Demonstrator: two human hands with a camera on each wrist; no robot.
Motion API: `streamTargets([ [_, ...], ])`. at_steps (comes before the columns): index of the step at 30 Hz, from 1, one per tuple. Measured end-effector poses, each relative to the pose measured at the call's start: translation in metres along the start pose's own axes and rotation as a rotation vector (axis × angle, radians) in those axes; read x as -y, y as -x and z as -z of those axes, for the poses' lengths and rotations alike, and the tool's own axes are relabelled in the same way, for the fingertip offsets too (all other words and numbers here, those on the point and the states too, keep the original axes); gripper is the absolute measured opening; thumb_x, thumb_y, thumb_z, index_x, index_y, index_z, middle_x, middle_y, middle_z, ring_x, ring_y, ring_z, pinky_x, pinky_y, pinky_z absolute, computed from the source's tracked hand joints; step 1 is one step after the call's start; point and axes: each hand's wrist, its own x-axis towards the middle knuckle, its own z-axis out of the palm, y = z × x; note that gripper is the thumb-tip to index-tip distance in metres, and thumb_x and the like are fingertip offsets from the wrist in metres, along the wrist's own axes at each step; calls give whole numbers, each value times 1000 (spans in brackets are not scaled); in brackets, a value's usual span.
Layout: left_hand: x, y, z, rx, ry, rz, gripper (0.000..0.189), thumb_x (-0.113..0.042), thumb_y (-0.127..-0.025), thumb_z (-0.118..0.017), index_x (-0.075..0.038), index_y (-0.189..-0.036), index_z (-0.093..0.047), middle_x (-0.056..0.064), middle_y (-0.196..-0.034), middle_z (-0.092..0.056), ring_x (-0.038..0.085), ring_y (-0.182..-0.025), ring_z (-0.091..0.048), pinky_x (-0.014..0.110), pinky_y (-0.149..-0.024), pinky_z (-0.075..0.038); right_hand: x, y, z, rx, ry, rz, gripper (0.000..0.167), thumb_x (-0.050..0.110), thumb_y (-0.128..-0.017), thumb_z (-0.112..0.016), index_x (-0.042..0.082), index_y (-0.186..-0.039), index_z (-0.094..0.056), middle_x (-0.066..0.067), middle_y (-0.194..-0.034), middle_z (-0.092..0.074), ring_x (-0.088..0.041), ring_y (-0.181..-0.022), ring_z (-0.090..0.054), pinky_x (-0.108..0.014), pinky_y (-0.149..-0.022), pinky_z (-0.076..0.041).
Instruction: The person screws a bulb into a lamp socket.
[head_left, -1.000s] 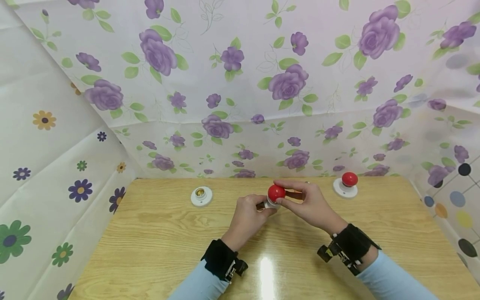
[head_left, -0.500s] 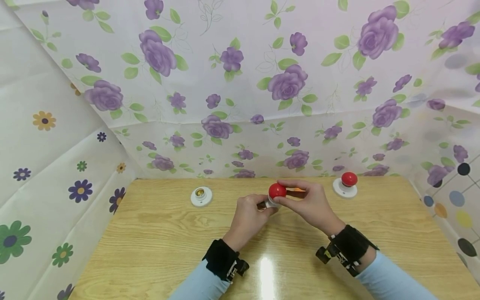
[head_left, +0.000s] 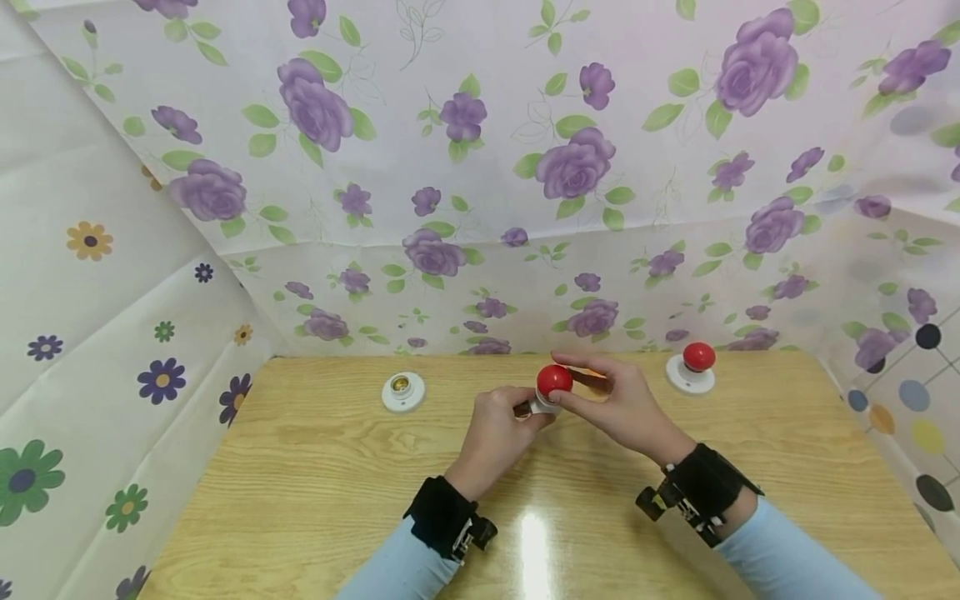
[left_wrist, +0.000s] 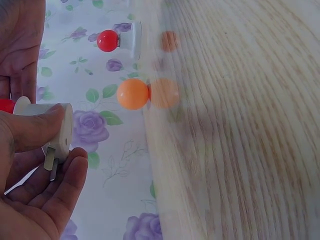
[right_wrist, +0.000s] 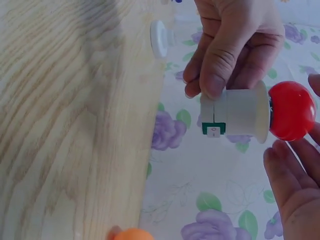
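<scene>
Above the wooden table, my left hand (head_left: pixel 493 429) grips a white plug-in lamp socket (right_wrist: pixel 240 112) by its base. Two flat metal prongs (left_wrist: pixel 49 159) stick out of the base in the left wrist view, and a small switch (right_wrist: pixel 214 131) shows on its side in the right wrist view. A round red light bulb (right_wrist: pixel 292 111) sits at the socket's mouth. My right hand (head_left: pixel 622 412) is spread around this bulb, its thumb at the near side and its forefinger raised just off the top. Gaps show between fingers and bulb in the right wrist view.
A white round lamp holder (head_left: pixel 403 393) with a bare brass socket stands at the back left of the table (head_left: pixel 315 492). Another holder (head_left: pixel 689 382) at the back right carries a red bulb (head_left: pixel 699 357). An orange ball-shaped thing (left_wrist: pixel 133 94) rests on the table.
My right forefinger and thumb have loosened around the red bulb, the forefinger lifting off its top. The left hand keeps its hold on the socket, almost still.
</scene>
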Motion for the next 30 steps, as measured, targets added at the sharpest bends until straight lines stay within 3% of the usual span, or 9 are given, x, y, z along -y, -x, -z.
streamTargets([
  [4, 0, 0, 0, 16, 7, 13, 23, -27, -79, -75, -21, -101, -73, -7, -91, -72, 0, -83, -64, 16, -71, -52, -6, -2, 2, 62, -2, 3, 47, 31, -82, -71, 30, -126, -57, 7, -131, -56, -17, -118, -55, -37, -94, -49],
  [9, 1, 1, 1, 20, 14, 7, 23, -27, -80, -74, -21, -102, -73, -7, -92, -72, 0, -84, -64, 16, -72, -52, -6, -2, 2, 87, 13, -20, 45, 33, -83, -70, 31, -126, -57, 3, -131, -57, -18, -118, -55, -34, -93, -49],
  [17, 2, 2, 0, 10, 7, -6, 22, -27, -80, -74, -20, -101, -73, -6, -91, -72, 1, -82, -65, 16, -71, -52, 24, 2, 1, 69, 7, -71, 42, 17, -83, -71, 18, -124, -60, -1, -128, -59, -16, -114, -58, -37, -93, -50],
  [25, 3, 2, -2, 4, 1, -15, 23, -28, -79, -75, -19, -100, -73, -7, -88, -72, -1, -79, -63, 15, -68, -51, 21, 2, -2, 36, -32, -65, 41, 17, -81, -73, 15, -121, -63, -6, -126, -61, -23, -114, -59, -44, -90, -50],
  [30, 2, 2, -2, -2, 14, -12, 24, -28, -80, -74, -19, -102, -73, -5, -91, -73, 1, -80, -64, 15, -69, -52, 19, 2, -3, -7, -29, -66, 39, 18, -80, -74, 15, -118, -65, -7, -123, -63, -21, -113, -60, -48, -89, -50],
])
